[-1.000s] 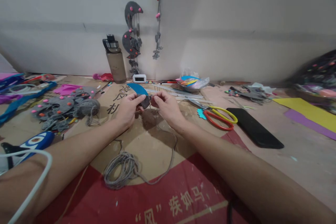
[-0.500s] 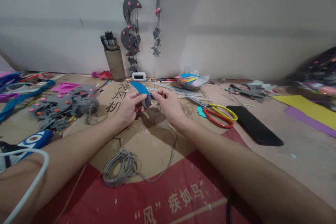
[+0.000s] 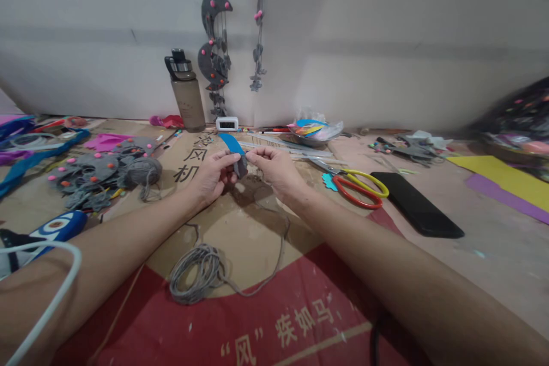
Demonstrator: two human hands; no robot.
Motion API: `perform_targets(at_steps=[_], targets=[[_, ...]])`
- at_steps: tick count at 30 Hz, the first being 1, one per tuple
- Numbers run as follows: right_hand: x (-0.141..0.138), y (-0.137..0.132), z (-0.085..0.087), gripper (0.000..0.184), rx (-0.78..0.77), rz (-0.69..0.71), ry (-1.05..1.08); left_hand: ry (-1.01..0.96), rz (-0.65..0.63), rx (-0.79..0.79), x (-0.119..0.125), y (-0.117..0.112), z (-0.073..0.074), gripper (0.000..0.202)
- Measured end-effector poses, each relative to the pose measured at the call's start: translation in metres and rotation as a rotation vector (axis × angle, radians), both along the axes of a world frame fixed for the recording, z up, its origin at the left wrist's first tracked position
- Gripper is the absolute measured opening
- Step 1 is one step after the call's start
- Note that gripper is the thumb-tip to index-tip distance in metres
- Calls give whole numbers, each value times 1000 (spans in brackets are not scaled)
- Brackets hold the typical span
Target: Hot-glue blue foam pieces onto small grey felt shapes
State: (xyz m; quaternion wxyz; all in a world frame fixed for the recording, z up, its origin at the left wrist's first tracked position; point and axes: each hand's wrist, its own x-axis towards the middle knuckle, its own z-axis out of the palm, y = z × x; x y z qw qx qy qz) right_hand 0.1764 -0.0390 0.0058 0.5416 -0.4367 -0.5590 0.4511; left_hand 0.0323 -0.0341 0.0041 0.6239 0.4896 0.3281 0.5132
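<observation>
My left hand (image 3: 212, 178) is closed on a curved blue piece (image 3: 231, 144) that looks like felt or card. Its lower end has a grey part (image 3: 241, 168); whether this is wound yarn or grey felt is unclear. My right hand (image 3: 278, 171) pinches at the right edge of that grey part, and what lies between its fingertips is too small to make out. On the cardboard below, a loose coil of grey yarn (image 3: 195, 274) has one strand looping up toward my hands.
Scissors (image 3: 362, 189) and a black phone (image 3: 416, 205) lie at right. Grey pieces with pompoms (image 3: 98, 168) and a yarn ball (image 3: 144, 171) are at left. A bottle (image 3: 187, 100), a small white clock (image 3: 227, 124) and a filled dish (image 3: 315, 138) stand behind. A white cable (image 3: 71, 280) crosses my left forearm.
The blue piece has tilted slightly, showing a narrower face. My right fingertips have moved a little left, closer to the grey part. The yarn coil stays in place.
</observation>
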Motion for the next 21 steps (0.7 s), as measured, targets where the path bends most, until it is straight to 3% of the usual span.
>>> perform_targets(at_steps=[4, 9, 14, 18, 21], targets=[[-1, -4, 3, 17, -52, 39, 33, -6, -15, -26, 0, 0, 0, 18], [-5, -3, -3, 17, 60, -78, 91, -33, -34, -79, 1, 1, -1, 17], [-3, -4, -4, 13, 97, -46, 117, -109, -67, -117, 1, 1, 0, 14], [-1, -7, -2, 12, 150, -31, -14, -141, -69, -159, 0, 1, 1, 13], [-1, -9, 0, 15, 218, -102, -155, -152, -76, -161, 0, 0, 2, 13]])
